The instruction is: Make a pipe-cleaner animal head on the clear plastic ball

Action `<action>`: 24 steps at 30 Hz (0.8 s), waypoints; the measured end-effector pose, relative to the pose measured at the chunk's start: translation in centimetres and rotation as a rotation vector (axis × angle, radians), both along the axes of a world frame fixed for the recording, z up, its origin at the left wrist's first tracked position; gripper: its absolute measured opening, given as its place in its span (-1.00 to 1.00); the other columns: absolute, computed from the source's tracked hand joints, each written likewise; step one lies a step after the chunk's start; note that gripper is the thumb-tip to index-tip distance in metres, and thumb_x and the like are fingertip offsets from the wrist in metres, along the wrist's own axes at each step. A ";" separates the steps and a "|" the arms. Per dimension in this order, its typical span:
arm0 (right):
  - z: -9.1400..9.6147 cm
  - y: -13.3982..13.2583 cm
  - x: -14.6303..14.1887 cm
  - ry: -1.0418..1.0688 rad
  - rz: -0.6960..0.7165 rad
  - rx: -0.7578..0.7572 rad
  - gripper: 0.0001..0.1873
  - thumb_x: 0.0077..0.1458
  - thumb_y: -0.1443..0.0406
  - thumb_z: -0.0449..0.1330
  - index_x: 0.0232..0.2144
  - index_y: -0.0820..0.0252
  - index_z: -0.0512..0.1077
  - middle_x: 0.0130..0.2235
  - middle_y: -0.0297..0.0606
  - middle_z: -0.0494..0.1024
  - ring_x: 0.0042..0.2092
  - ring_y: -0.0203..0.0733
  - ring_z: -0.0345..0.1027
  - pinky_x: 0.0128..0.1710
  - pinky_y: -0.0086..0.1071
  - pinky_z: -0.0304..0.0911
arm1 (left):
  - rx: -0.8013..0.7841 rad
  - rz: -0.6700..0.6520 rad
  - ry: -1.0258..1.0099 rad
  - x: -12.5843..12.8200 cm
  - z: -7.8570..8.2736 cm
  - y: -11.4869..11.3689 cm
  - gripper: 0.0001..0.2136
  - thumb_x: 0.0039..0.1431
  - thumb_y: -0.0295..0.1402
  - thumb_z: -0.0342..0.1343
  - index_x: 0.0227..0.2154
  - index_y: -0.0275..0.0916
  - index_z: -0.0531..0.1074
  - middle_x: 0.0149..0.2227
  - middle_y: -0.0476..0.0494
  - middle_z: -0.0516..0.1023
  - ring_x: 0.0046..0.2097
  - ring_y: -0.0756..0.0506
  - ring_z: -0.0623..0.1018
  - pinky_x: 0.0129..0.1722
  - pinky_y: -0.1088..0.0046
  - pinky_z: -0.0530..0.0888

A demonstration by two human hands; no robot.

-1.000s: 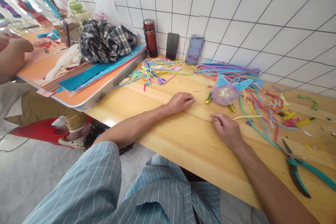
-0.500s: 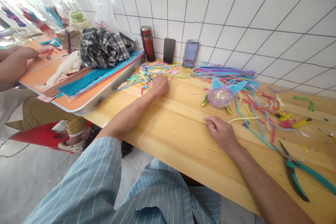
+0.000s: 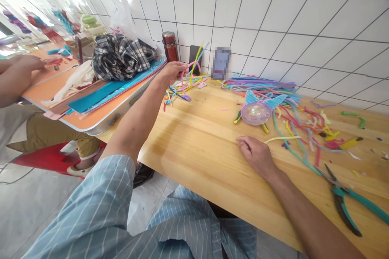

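Observation:
My left hand [image 3: 176, 71] is raised above the pile of loose pipe cleaners [image 3: 179, 90], its fingers pinched on several of them. A pink pipe cleaner [image 3: 183, 81] bends over in an arch from the fingertips, and a yellow one [image 3: 197, 57] and a light blue one stick up beside it. My right hand [image 3: 255, 153] rests on the wooden table with its fingers curled together; whether anything is inside is hidden. Close behind it sits a round clear-fronted craft piece [image 3: 257, 113] with a purple rim, blue pointed ears and yellow-and-black feet.
Pliers [image 3: 343, 194] with teal handles lie at the right, near pipe cleaner scraps [image 3: 331, 133]. Against the tiled wall stand a red thermos [image 3: 170, 46], a dark phone [image 3: 194, 54] and a blurred phone [image 3: 221, 63]. At the left, another person's hands [image 3: 26, 68] are over an orange folding table [image 3: 88, 119].
My left hand has lifted from the pile, up and slightly left, drawing pipe cleaners up with it. My right hand has stayed in place.

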State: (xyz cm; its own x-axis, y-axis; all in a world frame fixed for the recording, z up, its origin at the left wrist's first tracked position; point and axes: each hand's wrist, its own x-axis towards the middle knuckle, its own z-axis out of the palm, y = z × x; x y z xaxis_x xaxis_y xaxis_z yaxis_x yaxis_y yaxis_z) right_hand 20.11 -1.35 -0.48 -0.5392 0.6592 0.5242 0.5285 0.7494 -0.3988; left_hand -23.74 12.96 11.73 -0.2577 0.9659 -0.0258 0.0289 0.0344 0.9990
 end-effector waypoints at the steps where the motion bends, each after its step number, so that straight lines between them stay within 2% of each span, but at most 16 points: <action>1: 0.0 0.0 0.0 -0.002 -0.004 -0.007 -0.76 0.34 0.39 0.13 -0.17 0.09 0.61 -0.23 -0.24 0.79 -0.22 -0.11 0.72 -0.16 -0.30 0.57 | 0.006 0.004 -0.023 -0.1 0.2 -0.1 -0.91 0.29 -0.45 0.28 -0.36 -0.26 0.55 -0.41 -0.08 0.55 -0.37 -0.01 0.48 -0.18 0.41 0.51; 5: 0.1 0.0 -0.1 -0.003 -0.010 0.005 -0.77 0.33 0.39 0.14 -0.18 0.09 0.61 -0.23 -0.24 0.79 -0.22 -0.11 0.72 -0.17 -0.29 0.57 | 0.047 -0.016 -0.221 1.0 0.8 -1.5 -0.84 0.38 -0.52 0.18 -0.36 -0.25 0.56 -0.41 -0.04 0.56 -0.39 0.04 0.48 -0.21 0.49 0.49; 8: 0.3 -0.1 -0.2 0.042 -0.012 0.049 -0.76 0.34 0.40 0.13 -0.19 0.09 0.60 -0.26 -0.25 0.78 -0.26 -0.12 0.70 -0.21 -0.30 0.57 | 0.074 -0.114 -0.346 3.2 1.6 -3.7 -0.86 0.38 -0.55 0.17 -0.30 -0.27 0.57 -0.41 0.00 0.57 -0.41 0.07 0.50 -0.23 0.53 0.50; 10: 0.7 -0.3 -0.3 0.088 -0.021 0.072 -0.76 0.34 0.41 0.13 -0.19 0.09 0.60 -0.30 -0.27 0.76 -0.32 -0.15 0.67 -0.25 -0.31 0.55 | 0.091 -0.183 -0.395 5.4 2.2 -5.7 -0.95 0.34 -0.50 0.26 -0.27 -0.25 0.56 -0.36 0.01 0.61 -0.37 0.06 0.57 -0.24 0.51 0.52; 14: 2.4 -0.9 -0.3 0.233 -0.099 0.039 -0.84 0.36 0.32 0.20 -0.12 0.08 0.59 -0.32 -0.28 0.74 -0.38 -0.17 0.60 -0.30 -0.30 0.51 | 0.146 -0.306 -0.378 11.9 2.3 -11.1 -0.85 0.26 -0.38 0.36 -0.29 -0.25 0.49 -0.35 0.02 0.63 -0.40 0.06 0.60 -0.31 0.53 0.51; 16: 3.6 -1.3 -0.4 0.360 -0.132 -0.047 -0.80 0.36 0.22 0.26 -0.02 0.09 0.56 -0.21 -0.22 0.77 -0.28 -0.14 0.64 -0.24 -0.26 0.53 | 0.140 -0.404 -0.321 15.6 1.5 -13.7 -0.82 0.18 -0.33 0.38 -0.35 -0.25 0.48 -0.37 -0.01 0.63 -0.42 0.05 0.56 -0.37 0.53 0.47; 19: 5.8 -2.0 -0.9 0.580 -0.117 -0.218 -0.63 0.34 0.11 0.29 0.12 0.08 0.50 -0.06 -0.14 0.76 -0.16 -0.10 0.65 -0.15 -0.21 0.54 | 0.071 -0.556 -0.221 20.3 -0.5 -16.8 -0.85 0.13 -0.32 0.36 -0.37 -0.24 0.51 -0.38 -0.05 0.64 -0.42 0.05 0.52 -0.42 0.52 0.39; 21: 7.2 -2.4 -1.3 0.687 -0.145 -0.316 -0.61 0.31 0.08 0.32 0.10 0.09 0.50 -0.09 -0.17 0.75 -0.25 -0.16 0.60 -0.24 -0.26 0.50 | 0.034 -0.606 -0.193 22.7 -2.1 -17.9 -0.87 0.13 -0.33 0.33 -0.38 -0.22 0.50 -0.39 -0.05 0.63 -0.44 0.06 0.48 -0.42 0.50 0.37; 24: 9.0 -2.8 -1.4 0.747 -0.214 -0.437 -0.70 0.22 0.08 0.37 -0.10 0.10 0.56 -0.31 -0.29 0.69 -0.45 -0.28 0.40 -0.46 -0.38 0.33 | 0.052 -0.613 -0.181 24.9 -3.8 -18.6 -0.87 0.13 -0.33 0.33 -0.39 -0.22 0.49 -0.40 -0.03 0.60 -0.40 0.05 0.49 -0.33 0.47 0.41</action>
